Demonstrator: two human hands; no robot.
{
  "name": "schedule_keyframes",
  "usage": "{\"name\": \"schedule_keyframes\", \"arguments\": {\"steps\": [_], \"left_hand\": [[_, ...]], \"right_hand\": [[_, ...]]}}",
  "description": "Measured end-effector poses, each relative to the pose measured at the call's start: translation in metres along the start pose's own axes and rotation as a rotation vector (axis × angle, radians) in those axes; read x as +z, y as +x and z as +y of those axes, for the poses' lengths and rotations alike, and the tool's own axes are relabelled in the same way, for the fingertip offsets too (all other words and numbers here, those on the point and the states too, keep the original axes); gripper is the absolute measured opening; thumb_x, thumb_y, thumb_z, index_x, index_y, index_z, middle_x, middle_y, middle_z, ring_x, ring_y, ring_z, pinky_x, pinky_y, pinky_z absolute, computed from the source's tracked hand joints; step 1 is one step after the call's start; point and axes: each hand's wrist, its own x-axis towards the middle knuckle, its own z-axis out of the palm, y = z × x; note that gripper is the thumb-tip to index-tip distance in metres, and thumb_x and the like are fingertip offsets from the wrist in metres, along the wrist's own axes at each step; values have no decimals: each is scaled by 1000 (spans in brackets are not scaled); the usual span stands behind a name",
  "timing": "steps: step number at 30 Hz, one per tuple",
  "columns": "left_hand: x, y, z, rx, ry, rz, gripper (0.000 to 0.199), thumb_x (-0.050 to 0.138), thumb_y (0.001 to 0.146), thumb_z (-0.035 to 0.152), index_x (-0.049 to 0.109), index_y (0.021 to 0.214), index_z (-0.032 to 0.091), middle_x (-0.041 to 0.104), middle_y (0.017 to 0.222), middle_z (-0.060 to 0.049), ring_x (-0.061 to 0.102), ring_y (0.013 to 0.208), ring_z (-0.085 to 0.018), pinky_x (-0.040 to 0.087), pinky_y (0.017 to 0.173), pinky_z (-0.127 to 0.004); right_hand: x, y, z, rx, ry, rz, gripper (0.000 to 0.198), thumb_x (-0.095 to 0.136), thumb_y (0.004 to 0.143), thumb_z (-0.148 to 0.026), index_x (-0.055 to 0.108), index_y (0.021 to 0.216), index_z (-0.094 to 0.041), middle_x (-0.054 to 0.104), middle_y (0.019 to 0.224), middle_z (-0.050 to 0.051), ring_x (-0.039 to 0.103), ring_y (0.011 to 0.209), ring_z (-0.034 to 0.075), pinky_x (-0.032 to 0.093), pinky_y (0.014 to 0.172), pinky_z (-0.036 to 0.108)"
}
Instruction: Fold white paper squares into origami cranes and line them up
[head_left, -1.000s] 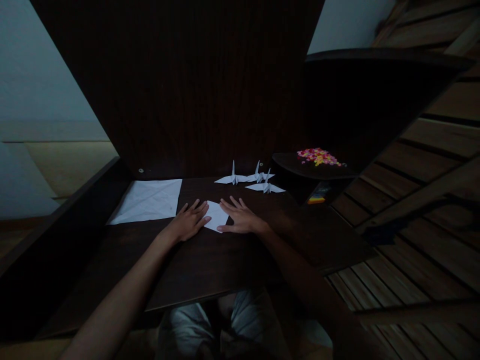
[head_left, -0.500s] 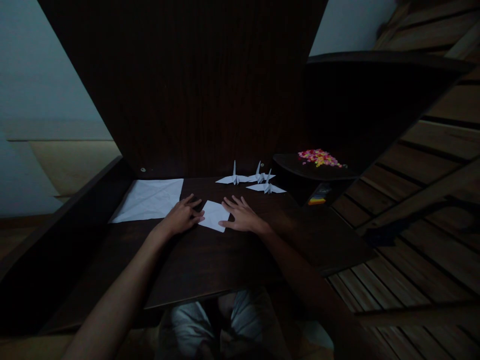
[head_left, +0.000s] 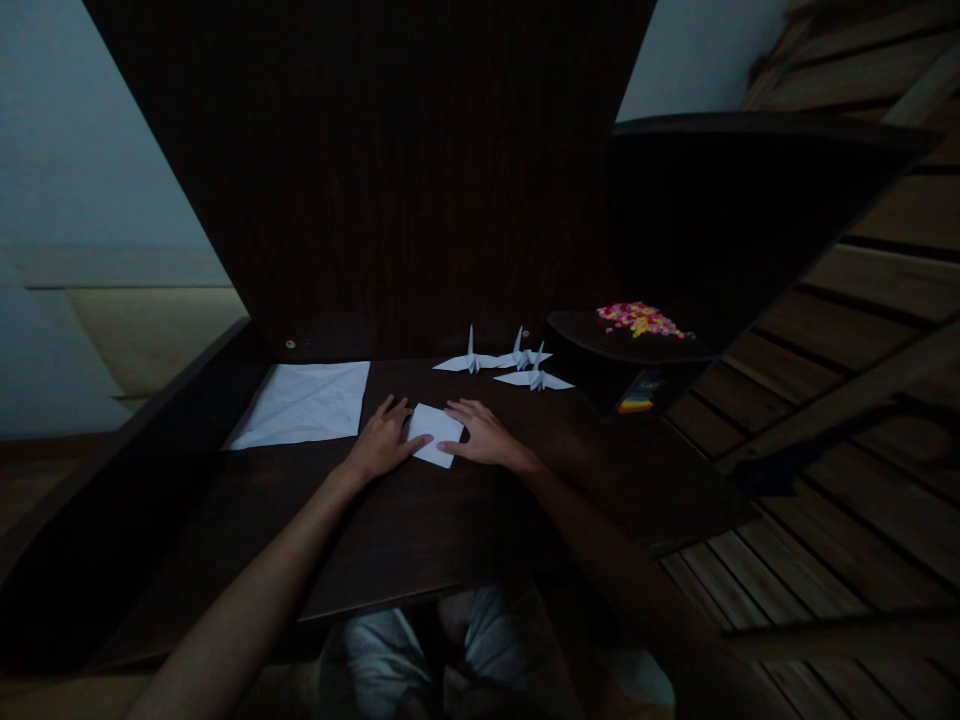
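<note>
A small folded square of white paper (head_left: pixel 435 428) lies flat on the dark desk, set at a slant. My left hand (head_left: pixel 386 438) rests at its left side, fingers stretched out and the thumb on the paper. On the right side, my right hand (head_left: pixel 484 432) lies with extended fingers by the upper right edge and its thumb over the paper. Both hands are open, touching the sheet without gripping it. Behind them stand three white paper cranes (head_left: pixel 537 380), wings spread. To the left, a larger creased white sheet (head_left: pixel 307 403) lies flat.
A dark upright panel (head_left: pixel 390 180) rises behind the desk (head_left: pixel 390 540). At the right, a low curved shelf (head_left: pixel 577 328) bears a heap of small pink, red and yellow pieces (head_left: pixel 643 319). Under it sits a small item with rainbow colours (head_left: pixel 637 400). A raised board (head_left: pixel 135 440) borders the left side.
My left hand has moved right, bringing its thumb further onto the paper. The folded paper has shifted slightly right. My right hand's fingers have drawn closer together.
</note>
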Motion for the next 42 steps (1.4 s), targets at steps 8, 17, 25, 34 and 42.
{"name": "schedule_keyframes", "arguments": {"steps": [8,17,25,34,42], "left_hand": [[-5,0,7,-15,-416,53,54,64,74,42,46,118,18,61,118,-13,57,113,-29,45,93,-40],[-10,2,16,6,-945,195,41,66,71,30,54,108,16,62,98,-7,62,84,-19,49,69,-29],[-20,-3,25,-170,-1013,59,46,72,63,28,67,106,14,61,69,1,50,52,-10,37,49,-22],[-19,-4,31,-228,-1011,37,59,76,60,36,66,113,12,66,71,-2,50,51,-10,38,50,-22],[-15,-4,26,-227,-992,50,59,75,62,36,65,114,11,57,54,2,44,45,-9,34,45,-21]], "right_hand": [[3,2,6,-30,115,36,75,68,72,-49,46,134,-13,47,137,17,37,130,32,30,106,47],[6,8,5,33,552,244,66,76,63,-33,51,123,-21,58,122,10,56,108,24,43,94,41],[7,16,9,204,1076,370,37,75,60,-29,55,91,-20,59,65,-4,60,62,14,49,61,27],[4,11,4,87,743,500,28,66,70,-29,65,97,-20,61,100,6,57,74,13,47,56,23],[1,8,0,47,648,548,26,64,72,-28,69,97,-22,56,109,7,56,92,17,48,64,25]]}}
